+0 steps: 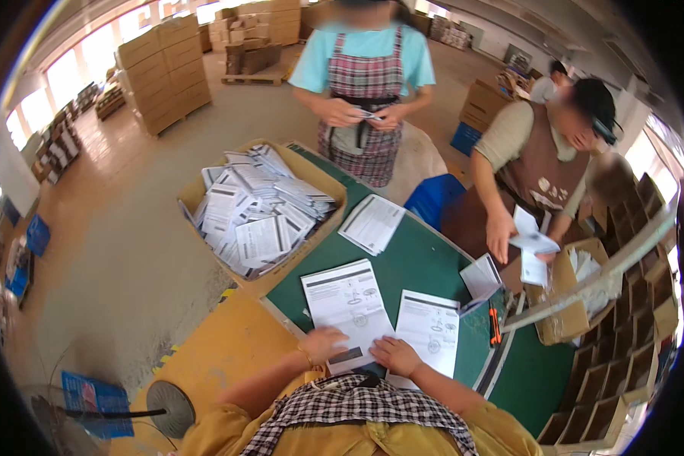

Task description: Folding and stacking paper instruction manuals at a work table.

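Head view: left hand (324, 345) touches a white, dark-banded printed sheet (342, 300).

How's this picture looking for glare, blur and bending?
Head view: windows at upper left glare white; head view: the compartment shelving curves along the dark right rim; head view: co-workers' faces are blurred; head view: the sheet under the left hand looks evenly lit.

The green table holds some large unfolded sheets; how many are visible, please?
2: the left sheet, partly under the left hand, and the right sheet, beside it. More may be hidden beneath.
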Tool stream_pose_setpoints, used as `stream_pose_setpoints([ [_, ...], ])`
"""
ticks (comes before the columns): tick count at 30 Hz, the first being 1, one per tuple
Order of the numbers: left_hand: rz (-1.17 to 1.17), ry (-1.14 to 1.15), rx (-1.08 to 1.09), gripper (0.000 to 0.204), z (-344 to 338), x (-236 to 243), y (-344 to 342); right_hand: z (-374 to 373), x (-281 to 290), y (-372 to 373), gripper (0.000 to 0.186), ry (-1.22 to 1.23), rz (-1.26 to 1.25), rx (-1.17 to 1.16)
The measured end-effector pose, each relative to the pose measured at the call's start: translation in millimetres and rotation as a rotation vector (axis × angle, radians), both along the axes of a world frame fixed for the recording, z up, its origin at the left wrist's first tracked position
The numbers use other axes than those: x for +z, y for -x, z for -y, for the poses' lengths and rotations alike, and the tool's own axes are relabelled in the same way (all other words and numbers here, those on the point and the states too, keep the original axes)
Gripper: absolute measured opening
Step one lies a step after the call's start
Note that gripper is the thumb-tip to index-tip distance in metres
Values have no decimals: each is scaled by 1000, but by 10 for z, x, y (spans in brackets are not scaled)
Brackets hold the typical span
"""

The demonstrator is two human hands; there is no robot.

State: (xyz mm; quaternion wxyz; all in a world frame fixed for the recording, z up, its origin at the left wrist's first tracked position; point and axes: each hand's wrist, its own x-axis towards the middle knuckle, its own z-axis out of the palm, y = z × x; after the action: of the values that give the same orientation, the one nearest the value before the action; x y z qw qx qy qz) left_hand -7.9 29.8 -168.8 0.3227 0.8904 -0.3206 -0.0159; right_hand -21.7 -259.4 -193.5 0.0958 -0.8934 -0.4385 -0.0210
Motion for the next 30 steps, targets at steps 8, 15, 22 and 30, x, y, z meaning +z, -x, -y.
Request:
stream_pose_setpoints([
  [8, -98, -442, 66, 15, 396, 233, 367, -217, 431, -130, 8, -136, -14, -37],
  [15, -217, -219, 249, 20, 413, 144, 277, -34, 490, -83, 29, -548, 72, -260],
  [22, -546, -36, 373, 27, 464, 486, 199, 158, 577, 111, 25, -927, -272, -621],
  [30, -1013, 957, 373, 16, 278, 690, 129, -10, 648, 127, 31, -1192, -681, -816],
])
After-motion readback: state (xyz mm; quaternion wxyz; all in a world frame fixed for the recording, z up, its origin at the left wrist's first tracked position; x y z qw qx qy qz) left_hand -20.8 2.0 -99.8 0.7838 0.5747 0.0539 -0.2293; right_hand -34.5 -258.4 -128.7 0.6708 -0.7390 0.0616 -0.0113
